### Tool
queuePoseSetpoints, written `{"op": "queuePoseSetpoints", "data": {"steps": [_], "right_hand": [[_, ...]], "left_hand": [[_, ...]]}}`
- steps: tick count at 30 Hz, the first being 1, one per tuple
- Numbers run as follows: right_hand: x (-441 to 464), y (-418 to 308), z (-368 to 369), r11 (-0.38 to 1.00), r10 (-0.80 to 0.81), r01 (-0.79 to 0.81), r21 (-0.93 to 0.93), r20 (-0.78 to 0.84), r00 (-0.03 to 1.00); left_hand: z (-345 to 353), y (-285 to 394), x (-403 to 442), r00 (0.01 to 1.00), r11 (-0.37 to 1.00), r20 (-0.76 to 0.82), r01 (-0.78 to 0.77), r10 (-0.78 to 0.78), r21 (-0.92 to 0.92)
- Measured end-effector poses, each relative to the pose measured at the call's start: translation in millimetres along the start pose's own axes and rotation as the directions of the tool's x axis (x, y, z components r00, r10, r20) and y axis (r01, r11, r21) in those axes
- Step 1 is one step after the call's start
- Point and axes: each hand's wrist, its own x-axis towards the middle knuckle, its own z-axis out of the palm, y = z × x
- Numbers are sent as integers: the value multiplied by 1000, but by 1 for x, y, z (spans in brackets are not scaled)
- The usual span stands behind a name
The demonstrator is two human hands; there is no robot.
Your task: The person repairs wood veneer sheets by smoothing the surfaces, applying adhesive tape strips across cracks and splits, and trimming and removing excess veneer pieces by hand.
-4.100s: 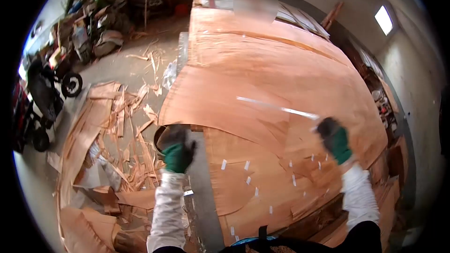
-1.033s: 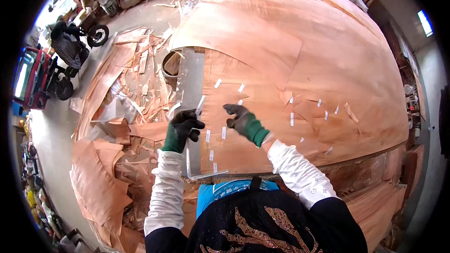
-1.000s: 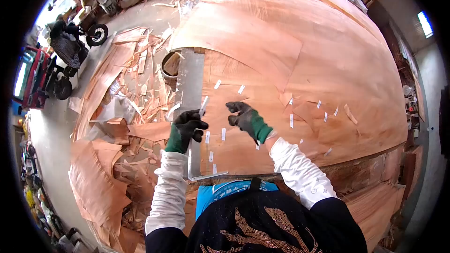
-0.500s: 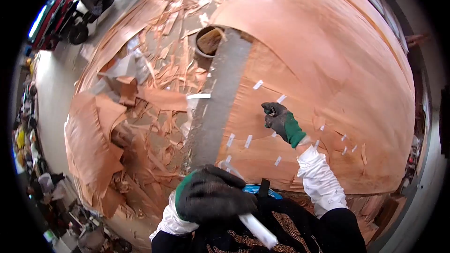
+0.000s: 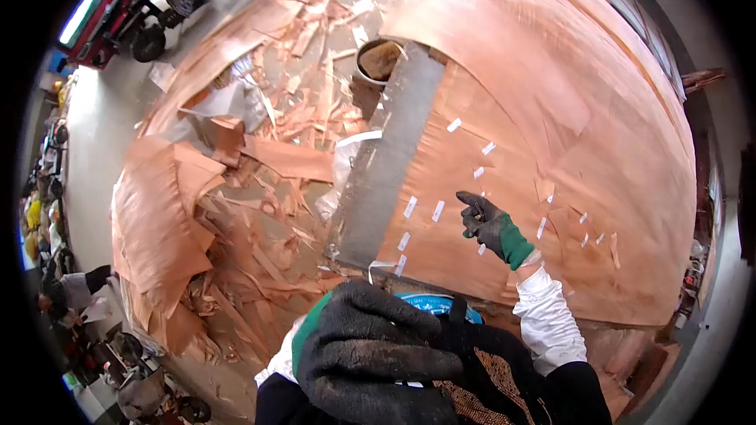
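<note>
My left hand (image 5: 378,354), in a black and green glove, is close to the camera with its fingers curled. A bit of a white strip (image 5: 409,383) shows beneath them; the rest is hidden by the glove. Just beyond, a thin white strip (image 5: 381,266) curls at the sheet's near edge. Over the orange-tan veneer-like sheet (image 5: 512,283), my gloved right hand (image 5: 496,228) has its index finger stretched out and the others partly bent, nothing visible in it. Several short white tape pieces (image 5: 438,211) lie on the sheet, one (image 5: 479,172) just past the fingertips.
A grey strip of surface (image 5: 394,153) borders the sheet on the left. By its far end stands a bucket (image 5: 379,61) with a brown block inside. Torn scraps (image 5: 291,159) and a stack of sheets (image 5: 157,220) cover the left floor. A red vehicle (image 5: 98,20) stands far left.
My right hand has drawn back toward me, uncovering a tape piece where its fingers were. The left hand has shifted nearer the camera, hiding most of the white strip. The view has turned slightly.
</note>
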Motion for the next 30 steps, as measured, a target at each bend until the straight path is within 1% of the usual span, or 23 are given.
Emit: {"op": "queuePoseSetpoints", "data": {"steps": [1,3,4,6,10,12,13,14,15,16,17,18,19,21,22,23,24,25,26,27,29,30], "right_hand": [[2,1,-1,1000,2,-2,1,59,998],[13,12,7,991,-62,70,-111,76,995],[17,10,9,987,-92,102,-128,84,992],[10,4,22,982,-105,119,-150,96,990],[26,23,38,988,-132,139,-72,92,987],[27,17,50,991,-125,123,51,50,991],[28,12,57,987,-116,113,110,23,993],[31,8,61,988,-89,87,130,5,996],[33,4,65,982,-115,119,148,-35,993],[37,-1,68,975,-149,160,156,-81,985],[39,-5,72,967,-179,198,158,-125,976],[46,-11,77,970,-111,144,194,-172,979],[52,-26,84,995,-11,35,92,-248,969],[56,-32,95,995,-12,41,94,-290,957],[56,-35,101,990,-26,66,121,-311,950],[54,-35,107,985,-44,97,145,-332,942],[54,-38,113,957,-47,143,253,-348,936],[49,-43,115,977,40,43,208,-381,924],[45,-48,116,975,67,26,222,-402,913],[44,-52,117,970,96,8,241,-419,903],[49,-53,112,975,118,-16,220,-459,881],[52,-55,110,976,128,-27,214,-477,870]], "left_hand": [[3,4,-1,1000,1000,13,0,0,17],[9,17,-3,999,1000,41,6,-6,21],[13,22,-3,998,999,54,20,-21,28],[13,27,-4,996,998,72,59,-61,28],[0,17,2,982,989,128,145,-142,-10],[-17,-6,9,966,974,139,225,-217,-41],[-27,-26,11,951,957,139,285,-275,-54],[-40,-62,12,910,905,47,416,-413,-90],[-51,-110,15,827,821,-62,540,-559,-185],[-55,-174,21,746,777,-276,483,-607,-404],[-83,-244,11,759,788,-213,597,-615,-147],[-98,-292,17,691,717,-192,678,-697,-165],[-107,-339,22,608,631,-168,755,-776,-180],[-108,-487,2,646,636,-314,757,-696,147],[-101,-553,0,530,527,-334,843,-779,108],[-96,-580,15,446,419,-334,895,-830,154],[-91,-593,30,358,298,-333,930,-873,217],[-87,-604,42,288,203,-327,941,-900,271],[-86,-611,50,240,142,-334,946,-912,291],[-88,-599,54,271,147,-339,925,-901,349],[-86,-602,52,112,74,-499,993,-859,95],[-86,-591,55,144,56,-524,982,-839,181]]}}
